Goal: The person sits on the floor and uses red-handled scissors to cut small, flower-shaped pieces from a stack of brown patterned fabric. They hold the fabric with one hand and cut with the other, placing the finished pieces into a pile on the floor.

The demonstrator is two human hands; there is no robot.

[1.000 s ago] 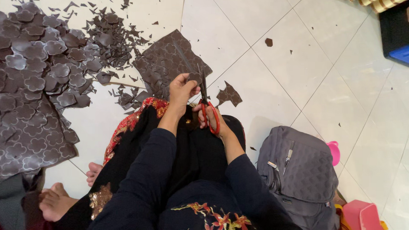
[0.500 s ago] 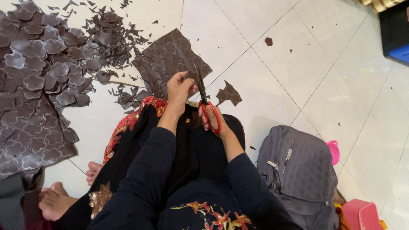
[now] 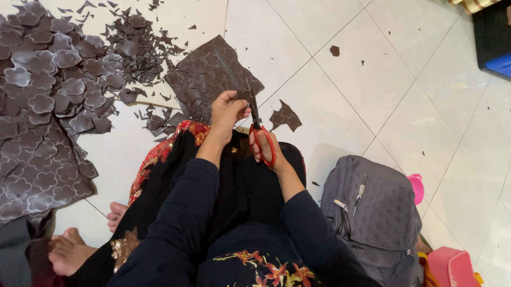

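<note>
over the white tiled floor, left hand pinches thin, floppy-looking brown patterned sheet near its edge; right hand grips red-handled scissors.

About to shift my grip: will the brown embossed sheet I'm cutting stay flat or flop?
The brown sheet probably flops: it drapes from the left hand to the floor. Likely light, like the scattered offcuts. The right hand holds red scissors.
</note>
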